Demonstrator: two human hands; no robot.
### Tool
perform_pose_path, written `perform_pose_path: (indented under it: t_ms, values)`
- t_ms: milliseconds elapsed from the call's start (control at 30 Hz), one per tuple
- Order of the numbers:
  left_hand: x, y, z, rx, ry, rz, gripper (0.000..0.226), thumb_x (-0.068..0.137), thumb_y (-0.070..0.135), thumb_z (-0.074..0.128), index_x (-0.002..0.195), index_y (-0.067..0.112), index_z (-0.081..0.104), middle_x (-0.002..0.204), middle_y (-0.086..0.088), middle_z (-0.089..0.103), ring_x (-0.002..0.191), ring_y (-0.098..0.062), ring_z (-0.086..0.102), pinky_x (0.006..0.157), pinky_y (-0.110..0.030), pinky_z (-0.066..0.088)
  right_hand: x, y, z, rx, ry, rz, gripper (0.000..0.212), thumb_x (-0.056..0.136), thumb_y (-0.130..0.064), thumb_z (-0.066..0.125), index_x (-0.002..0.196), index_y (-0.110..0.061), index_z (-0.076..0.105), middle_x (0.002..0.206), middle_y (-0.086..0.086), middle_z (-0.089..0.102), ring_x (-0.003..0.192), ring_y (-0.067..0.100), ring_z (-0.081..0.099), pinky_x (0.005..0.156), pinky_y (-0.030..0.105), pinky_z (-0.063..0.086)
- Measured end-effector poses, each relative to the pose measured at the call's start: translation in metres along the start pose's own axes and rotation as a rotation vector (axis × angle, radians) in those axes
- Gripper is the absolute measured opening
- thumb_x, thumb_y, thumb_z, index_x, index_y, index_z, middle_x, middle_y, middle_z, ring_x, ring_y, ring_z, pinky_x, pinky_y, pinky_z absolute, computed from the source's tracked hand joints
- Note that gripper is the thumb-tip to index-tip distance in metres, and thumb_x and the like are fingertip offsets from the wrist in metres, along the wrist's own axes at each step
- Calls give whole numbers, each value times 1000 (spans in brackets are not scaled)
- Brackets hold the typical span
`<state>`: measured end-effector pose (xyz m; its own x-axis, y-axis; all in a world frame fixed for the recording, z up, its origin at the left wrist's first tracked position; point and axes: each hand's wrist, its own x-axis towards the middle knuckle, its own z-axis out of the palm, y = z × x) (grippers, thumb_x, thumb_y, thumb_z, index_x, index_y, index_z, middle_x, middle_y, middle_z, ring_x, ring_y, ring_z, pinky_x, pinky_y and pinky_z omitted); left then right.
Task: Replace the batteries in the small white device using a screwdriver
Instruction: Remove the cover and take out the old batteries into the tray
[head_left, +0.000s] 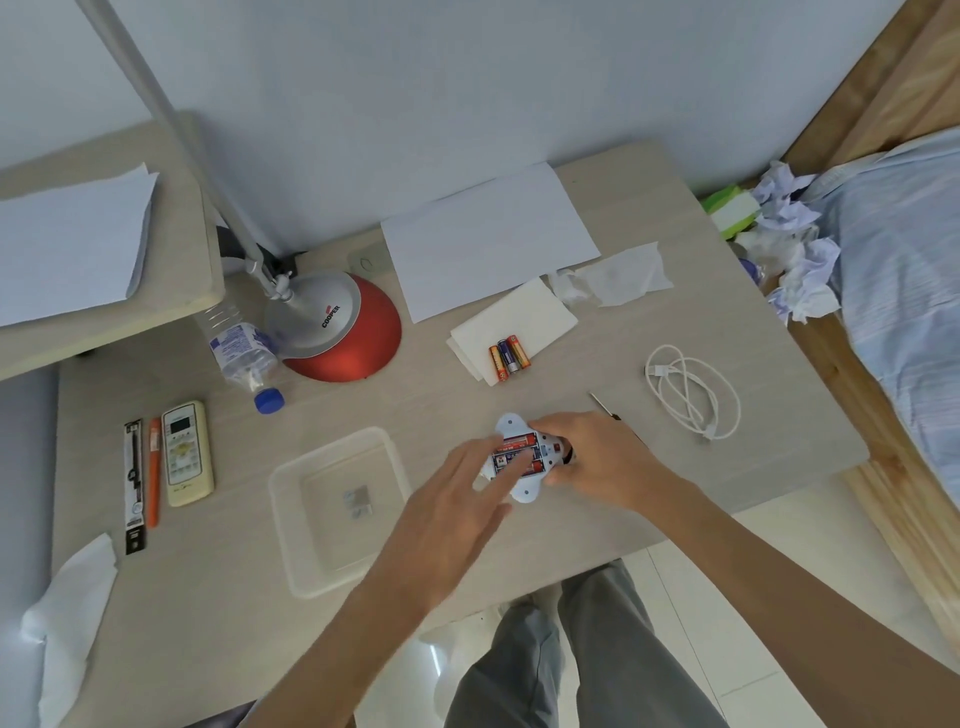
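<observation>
Far left: crumpled white tissue (67, 613) at the desk (363, 410) edge, its lower part cut off by the frame border. Raised shelf (104, 332) above it carrying white sheets (72, 244), cut off at the left border.

Left: black packaged pen refill (134, 486), orange pen (154, 470) and cream remote control (187, 453), side by side; print on all three too small to read.

Left of centre: clear plastic bottle (244, 358) lying on its side with a blue cap, its upper part hidden under the shelf. Red and grey lamp base (337, 327) just beside it; the lamp's arm runs out of the top of the frame. Clear plastic tray (337, 509) nearer the viewer, holding small grey pieces (358, 501) too blurred to identify.

Centre: left hand (457, 514), fingers spread apart, fingertips resting on the batteries seated in the small white device (519, 457); it grips nothing. The device lies on the desk near the front edge, compartment open and facing up, three red cells in it, partly covered by both hands. Behind it: three loose batteries (509, 356) on a folded tissue (511, 327), and a sheet of paper (488, 239).

Right of centre: right hand (597, 457), fingers closed round the device's right end. Screwdriver (602, 404) on the desk behind this hand; only the thin shaft shows, the handle is hidden.

Right: coiled white cable (693, 397). Crumpled papers (789, 249) beside a blue bedcover (904, 291), cut off at the right border.
</observation>
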<state>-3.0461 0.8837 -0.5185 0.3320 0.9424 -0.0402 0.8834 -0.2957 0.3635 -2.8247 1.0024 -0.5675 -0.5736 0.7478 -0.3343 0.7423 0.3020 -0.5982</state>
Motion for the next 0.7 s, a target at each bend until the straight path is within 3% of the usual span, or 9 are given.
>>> perform_pose_path:
  t_ms: [200,367,500,700]
  values:
    - [48,-30,15,45,-145,68,61,98,35,72,153,27,47,154,-11,46,135,-30,53,79,-43,66,0,2,1,3,9,9,54,84,-33,82,134,-37,65,112,-12,76,97,6,69,84,29,58]
    - [55,-43,19,-19,-201,89,60,101,38,69,155,32,44,157,-6,36,129,-26,55,87,-42,63,1,5,5,19,9,8,49,85,-35,81,132,-37,66,109,-12,76,92,5,67,78,21,51]
    - [57,-48,16,-83,-226,114,60,99,40,71,153,39,46,153,1,36,123,-19,53,86,-36,62,1,5,4,7,8,14,46,85,-33,82,128,-35,68,104,-13,75,88,4,64,71,16,43]
    - [66,-51,17,-80,-274,120,67,93,39,79,152,40,47,152,0,34,124,-22,55,92,-34,61,3,8,4,-3,-11,18,49,85,-36,82,131,-35,67,103,-15,73,84,2,61,69,14,39]
